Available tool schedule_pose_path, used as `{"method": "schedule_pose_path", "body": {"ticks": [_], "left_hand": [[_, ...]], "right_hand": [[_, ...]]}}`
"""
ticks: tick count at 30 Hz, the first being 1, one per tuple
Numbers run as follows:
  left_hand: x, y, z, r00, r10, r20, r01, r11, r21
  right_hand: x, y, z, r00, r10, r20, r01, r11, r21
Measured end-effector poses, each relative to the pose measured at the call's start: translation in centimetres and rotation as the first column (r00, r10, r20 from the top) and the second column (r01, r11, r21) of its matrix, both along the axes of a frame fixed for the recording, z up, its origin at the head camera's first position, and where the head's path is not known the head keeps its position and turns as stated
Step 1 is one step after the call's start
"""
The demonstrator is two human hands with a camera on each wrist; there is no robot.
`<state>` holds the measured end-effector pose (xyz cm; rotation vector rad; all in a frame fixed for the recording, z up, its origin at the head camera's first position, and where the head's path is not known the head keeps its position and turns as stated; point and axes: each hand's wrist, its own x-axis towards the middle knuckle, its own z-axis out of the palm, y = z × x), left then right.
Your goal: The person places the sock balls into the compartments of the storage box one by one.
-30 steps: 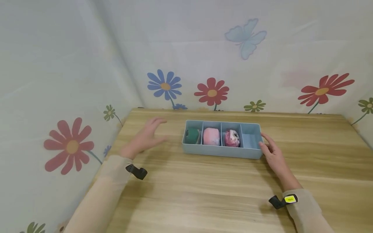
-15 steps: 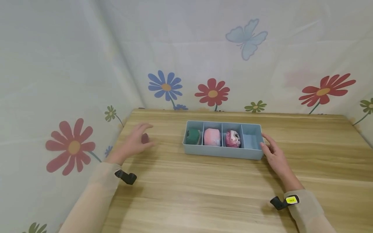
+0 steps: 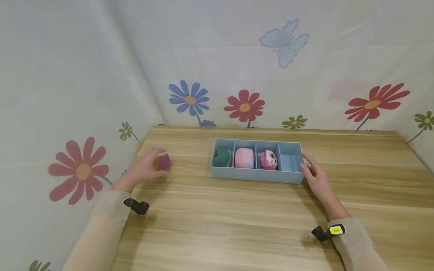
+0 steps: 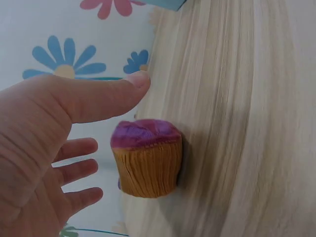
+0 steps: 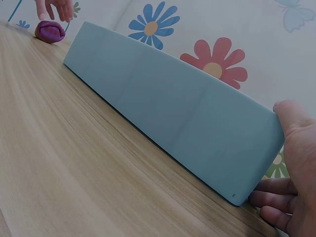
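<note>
In the head view my left hand (image 3: 144, 167) is at the table's left, thumb and fingers spread around a rolled pair of socks (image 3: 164, 162). The left wrist view shows these rolled socks (image 4: 147, 158), purple on top with an orange-brown ribbed side, on the wood with a gap to the hand (image 4: 44, 143). My right hand (image 3: 318, 180) holds the right end of a light blue divided box (image 3: 254, 175), thumb at the rim and fingers lower down. From left to right its compartments hold a green roll (image 3: 222, 157), a pink roll (image 3: 244, 157) and a pink-white patterned roll (image 3: 268, 160); the rightmost is bare.
The wooden table (image 3: 217, 222) runs up to a white curtain (image 3: 217, 49) printed with flowers and a butterfly, behind and on the left. Black wrist cameras sit on both sleeves. The box stands near the table's back edge.
My left hand has moved left, away from the box, to the purple socks, which now show beyond its fingertips. The right hand stays at the box's end.
</note>
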<state>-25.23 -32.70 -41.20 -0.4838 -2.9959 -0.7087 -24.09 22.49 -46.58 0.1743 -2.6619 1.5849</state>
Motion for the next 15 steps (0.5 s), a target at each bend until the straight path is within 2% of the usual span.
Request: {"method": "schedule_pose_path", "body": {"ticks": [6,15], "left_hand": [[-0.8,-0.7,-1.1,0.999,0.018,0.038,-0.018,1.0,0.008],[-1.5,-1.3,-2.0,0.998,-0.047,0.038,0.044,0.996,0.079]], "right_hand": [[0.1,0.0,0.1,1.0,-0.004,0.007,0.004,1.0,0.002],[-0.1,-0.1,-0.1,1.0,-0.003,-0.001,0.003,1.0,-0.004]]}}
